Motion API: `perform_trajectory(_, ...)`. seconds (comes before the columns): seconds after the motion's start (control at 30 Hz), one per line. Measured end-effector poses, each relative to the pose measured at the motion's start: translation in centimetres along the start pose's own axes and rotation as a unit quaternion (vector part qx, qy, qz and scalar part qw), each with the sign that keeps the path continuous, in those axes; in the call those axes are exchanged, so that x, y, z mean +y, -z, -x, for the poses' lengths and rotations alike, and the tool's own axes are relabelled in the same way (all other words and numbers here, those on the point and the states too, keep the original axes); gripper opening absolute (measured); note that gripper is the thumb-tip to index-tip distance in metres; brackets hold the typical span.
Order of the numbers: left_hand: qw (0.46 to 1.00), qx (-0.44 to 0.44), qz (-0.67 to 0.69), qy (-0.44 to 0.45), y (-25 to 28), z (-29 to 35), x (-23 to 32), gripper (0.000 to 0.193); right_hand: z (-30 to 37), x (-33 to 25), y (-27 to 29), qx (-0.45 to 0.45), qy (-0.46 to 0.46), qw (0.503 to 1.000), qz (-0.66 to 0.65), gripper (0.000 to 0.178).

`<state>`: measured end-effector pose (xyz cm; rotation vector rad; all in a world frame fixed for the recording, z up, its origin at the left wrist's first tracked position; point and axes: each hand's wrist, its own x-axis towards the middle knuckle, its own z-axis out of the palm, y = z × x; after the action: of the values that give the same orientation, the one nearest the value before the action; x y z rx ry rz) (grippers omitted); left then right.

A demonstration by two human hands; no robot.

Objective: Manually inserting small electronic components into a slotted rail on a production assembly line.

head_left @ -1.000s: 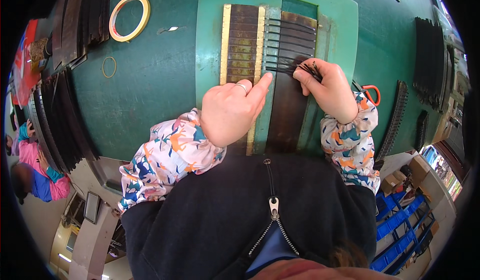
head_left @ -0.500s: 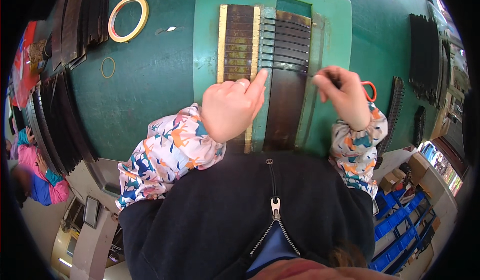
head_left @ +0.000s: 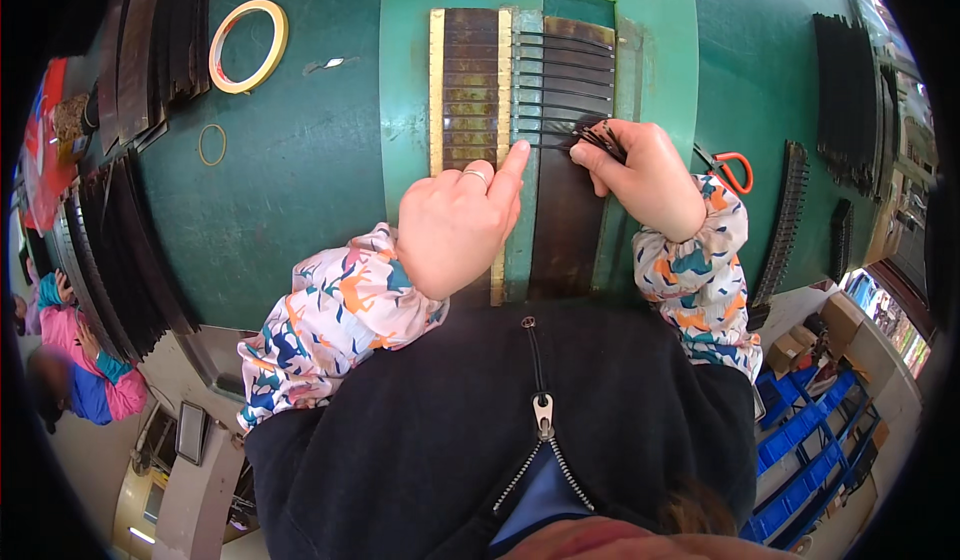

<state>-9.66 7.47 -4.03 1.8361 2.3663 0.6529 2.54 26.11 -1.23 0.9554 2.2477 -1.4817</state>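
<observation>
My left hand lies on the board with its index finger stretched out and the other fingers curled. The index fingertip rests at the left end of the lowest thin black strip. In my right hand a bundle of thin black strips is pinched, over the dark plate. Several black strips lie across that plate in a spaced row. Left of them is a brown plate edged by two yellow scales. All of this lies on a light green board.
Red-handled scissors or pliers lie right of my right wrist. A tape roll and a rubber band lie at left. Dark strip stacks line the left side, with more at right. Another person is at far left.
My right hand has moved left over the dark plate, and the strips in it now show clearly. The red-handled tool is more exposed. My left hand stays in nearly the same place.
</observation>
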Motion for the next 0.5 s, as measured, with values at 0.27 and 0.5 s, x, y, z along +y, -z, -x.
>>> perform_trajectory(0.27, 1.000, -0.016, -0.011, -0.019, -0.4, 0.4, -0.1, 0.041, 4.3, 4.1, 3.8, 0.193, 0.041, 0.978, -0.071, 0.023)
perform_trajectory(0.5, 0.912, -0.098, 0.382, 0.113, 1.5, -0.3, 1.0, 0.026, 4.4, -0.1, -0.5, -0.093, 0.133, 0.987, 0.025, 0.019)
